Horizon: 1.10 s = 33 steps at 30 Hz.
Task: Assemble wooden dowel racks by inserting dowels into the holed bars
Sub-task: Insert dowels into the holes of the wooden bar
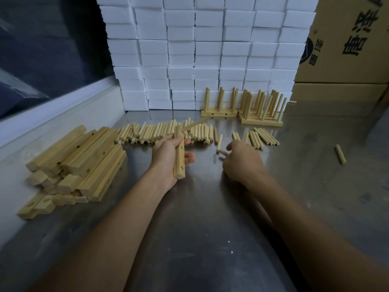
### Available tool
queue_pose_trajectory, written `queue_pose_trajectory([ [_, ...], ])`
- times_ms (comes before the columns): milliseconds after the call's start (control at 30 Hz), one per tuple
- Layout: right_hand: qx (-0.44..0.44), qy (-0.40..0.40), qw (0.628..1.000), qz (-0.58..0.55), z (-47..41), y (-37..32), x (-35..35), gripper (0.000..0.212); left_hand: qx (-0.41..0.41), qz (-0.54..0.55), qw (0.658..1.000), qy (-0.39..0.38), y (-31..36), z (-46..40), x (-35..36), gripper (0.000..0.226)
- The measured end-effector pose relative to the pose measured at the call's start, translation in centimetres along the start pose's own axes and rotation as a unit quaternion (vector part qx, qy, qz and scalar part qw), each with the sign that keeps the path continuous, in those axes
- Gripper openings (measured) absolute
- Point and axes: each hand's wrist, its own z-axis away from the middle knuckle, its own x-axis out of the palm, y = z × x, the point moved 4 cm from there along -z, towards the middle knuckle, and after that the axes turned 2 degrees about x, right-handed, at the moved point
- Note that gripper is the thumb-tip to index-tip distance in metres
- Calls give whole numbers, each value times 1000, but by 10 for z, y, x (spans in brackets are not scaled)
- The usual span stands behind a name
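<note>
My left hand (168,153) grips a holed wooden bar (179,161), held almost upright above the metal table, with one dowel (194,124) sticking out of its top hole toward the far right. My right hand (242,161) has its fingers curled round a dowel (223,153) just above the table, to the right of the bar. A long row of loose dowels (164,132) lies behind both hands. Finished racks (244,108) with upright dowels stand at the back.
A heap of holed bars (77,163) lies at the left. More loose dowels (264,137) lie to the right, and a single one (341,154) far right. White foam blocks (202,51) are stacked behind; cardboard boxes (345,39) stand at the back right.
</note>
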Motion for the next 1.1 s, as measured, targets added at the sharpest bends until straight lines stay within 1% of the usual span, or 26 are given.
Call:
queue_pose_trajectory([
  [33,-17,6,1000,-14,0,-2,-1,33,3,-2,1000,-3,1,1,0,19],
  [100,-76,33,993,-82,5,-9,-5,33,12,-23,1000,-4,2,2,1,14],
  [200,-170,59,959,-220,19,-27,-11,29,5,-27,1000,-6,4,2,0,15],
  [267,-219,56,944,-240,28,-36,-10,26,-19,-8,1000,-24,3,2,0,22],
  [333,-246,35,943,-222,33,-41,-6,23,-36,18,998,-47,1,3,0,25],
  [400,-252,25,942,-222,35,-42,-3,19,-44,30,996,-66,0,4,1,22],
  [500,-251,39,941,-224,36,-42,-4,19,-41,9,996,-77,-2,4,2,20],
  [633,-256,67,945,-193,34,-41,-8,19,-20,-36,997,-65,0,4,3,22],
  [733,-270,81,953,-113,32,-42,-11,22,15,-101,993,-57,-1,5,4,31],
  [867,-296,129,946,-20,35,-47,-15,26,32,-120,991,-49,-3,7,6,36],
  [1000,-287,160,943,51,40,-51,-12,33,62,-154,985,-43,-1,7,7,37],
  [1100,-264,164,947,77,43,-53,-11,32,88,-199,975,-47,0,8,8,40],
])
